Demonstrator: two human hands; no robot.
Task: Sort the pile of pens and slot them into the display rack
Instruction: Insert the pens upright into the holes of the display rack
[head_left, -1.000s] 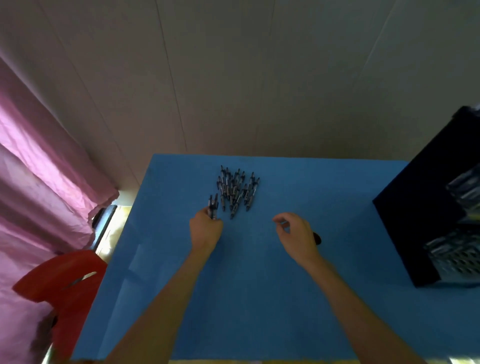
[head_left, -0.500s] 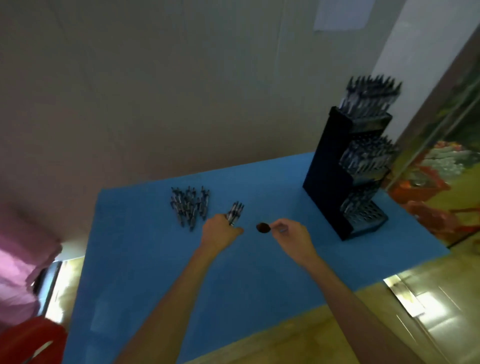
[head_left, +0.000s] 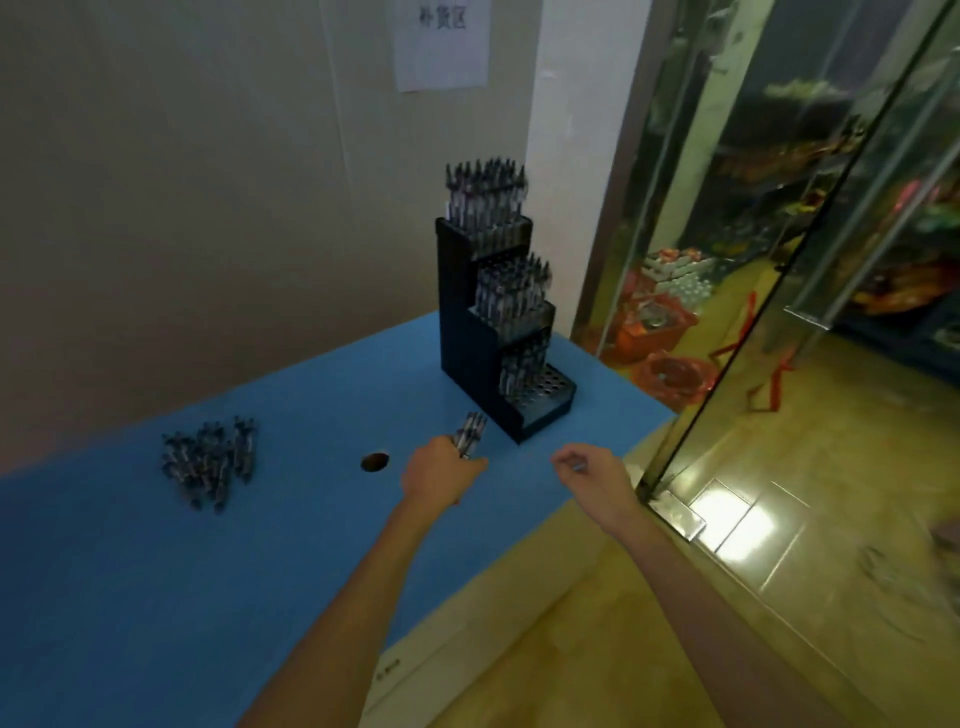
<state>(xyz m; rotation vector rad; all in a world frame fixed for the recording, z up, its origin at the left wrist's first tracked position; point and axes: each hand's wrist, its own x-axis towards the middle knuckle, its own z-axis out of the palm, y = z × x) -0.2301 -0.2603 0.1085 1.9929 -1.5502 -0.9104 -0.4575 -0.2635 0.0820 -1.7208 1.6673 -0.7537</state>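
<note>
Pens (head_left: 470, 435) gripped in left hand (head_left: 439, 475) near rack (head_left: 467, 332) | right hand (head_left: 592, 475) curled, contents unclear

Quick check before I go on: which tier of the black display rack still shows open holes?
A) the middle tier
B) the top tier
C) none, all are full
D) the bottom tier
D: the bottom tier of the display rack shows bare holes at its front, with pens only at its back, while the top tier and the middle tier look packed.
</note>
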